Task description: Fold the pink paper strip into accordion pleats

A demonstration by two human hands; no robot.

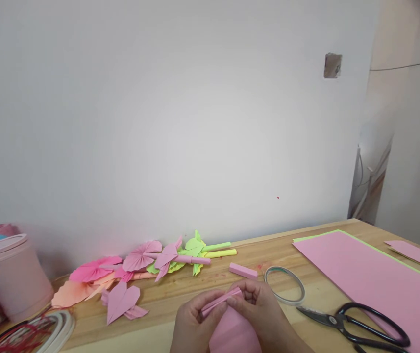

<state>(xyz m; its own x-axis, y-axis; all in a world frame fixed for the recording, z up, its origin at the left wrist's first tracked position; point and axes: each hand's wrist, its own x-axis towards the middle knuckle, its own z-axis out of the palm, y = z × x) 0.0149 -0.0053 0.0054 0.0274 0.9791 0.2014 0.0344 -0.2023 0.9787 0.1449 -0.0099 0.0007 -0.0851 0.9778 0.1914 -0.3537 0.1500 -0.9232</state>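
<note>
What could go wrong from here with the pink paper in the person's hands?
The folded layers of the pink paper could slip or spring open if the left hand or right hand eases its grip. The scissors lie with their blades towards the right hand, so a careless sweep might meet the tip. The folded pink block, just beyond the hands, might get knocked.
</note>
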